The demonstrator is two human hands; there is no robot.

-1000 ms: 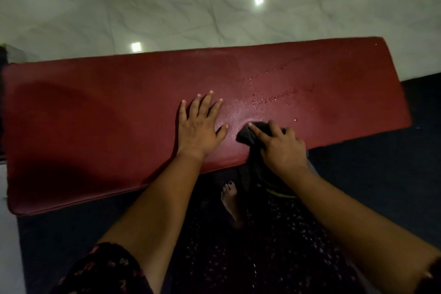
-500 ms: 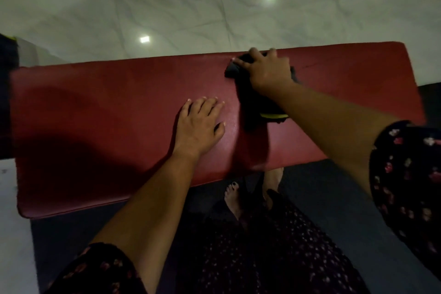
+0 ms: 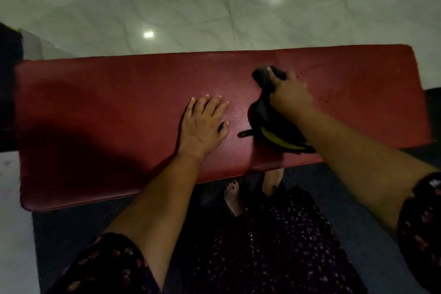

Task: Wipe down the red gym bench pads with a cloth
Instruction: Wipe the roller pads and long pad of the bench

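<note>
Since a moment ago, the dark cloth (image 3: 259, 114) has been pulled back from the far edge toward the middle of the red pad (image 3: 107, 107). It is gripped by the right hand (image 3: 290, 95). The left hand (image 3: 201, 124) is laid flat beside it, fingers straight.

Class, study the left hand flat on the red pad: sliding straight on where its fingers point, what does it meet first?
Probably nothing but bare red pad up to its far edge; the left hand would likely pass just left of the dark cloth.
</note>
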